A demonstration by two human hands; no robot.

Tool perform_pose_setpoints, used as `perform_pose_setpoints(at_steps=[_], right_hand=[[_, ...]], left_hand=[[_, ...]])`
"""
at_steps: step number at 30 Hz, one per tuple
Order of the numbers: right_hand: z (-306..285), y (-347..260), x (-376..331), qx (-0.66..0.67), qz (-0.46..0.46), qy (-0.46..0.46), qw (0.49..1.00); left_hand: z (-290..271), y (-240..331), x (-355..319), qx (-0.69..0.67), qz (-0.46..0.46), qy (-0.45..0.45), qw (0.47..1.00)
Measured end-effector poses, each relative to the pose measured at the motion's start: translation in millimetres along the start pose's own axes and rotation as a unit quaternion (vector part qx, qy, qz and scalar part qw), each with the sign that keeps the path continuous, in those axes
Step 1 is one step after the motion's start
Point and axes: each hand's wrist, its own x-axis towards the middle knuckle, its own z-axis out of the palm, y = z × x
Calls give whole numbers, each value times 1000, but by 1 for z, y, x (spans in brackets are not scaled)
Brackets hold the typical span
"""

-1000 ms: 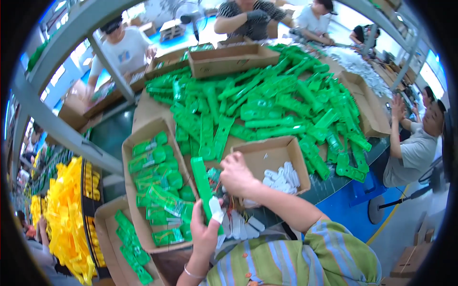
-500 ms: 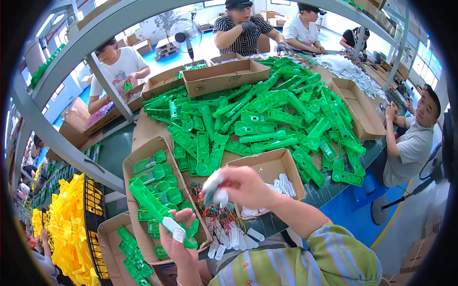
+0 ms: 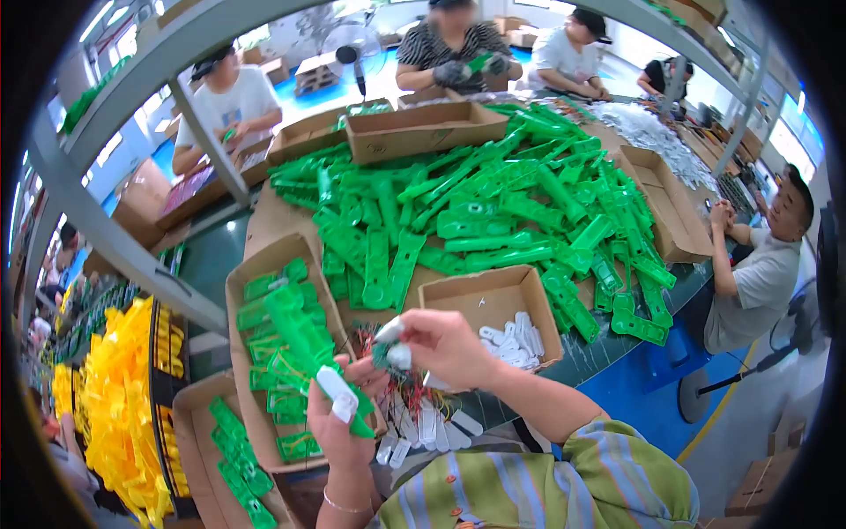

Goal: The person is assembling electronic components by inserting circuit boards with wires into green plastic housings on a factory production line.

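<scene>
My left hand (image 3: 345, 436) is closed round a long green plastic shell (image 3: 298, 328), tilted up and away to the left. A white oblong piece (image 3: 334, 390) lies against the shell's near end. Just to its right, my right hand (image 3: 454, 346) pinches a small bunch of parts (image 3: 385, 354), dark green and white; blur hides their exact kind. Below that hand lies a tangle of thin coloured wires (image 3: 401, 392) with several white oblong pieces (image 3: 432, 428) at the table's near edge.
A heap of green shells (image 3: 476, 207) covers the table's middle. Cardboard trays stand around: one with green parts (image 3: 233, 304), one with white pieces (image 3: 538, 304), another farther right (image 3: 652, 198). Yellow parts (image 3: 123, 397) fill a rack at left. Co-workers sit across and at right.
My right hand has moved slightly, its small parts now beside my left fingers. The green shell has shifted right and stands steeper. Across the table, a gloved co-worker now holds a green piece.
</scene>
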Motion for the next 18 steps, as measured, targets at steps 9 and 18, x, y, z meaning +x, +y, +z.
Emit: perform_pose_setpoints(at_steps=[9,18], right_hand=[[-2,1,-7,17,-12,-13,1000],[3,-4,-10,113,58,-27,992]], left_hand=[[-5,-5,5,-26,24,-58,998],[2,-4,0,58,91,-75,991]])
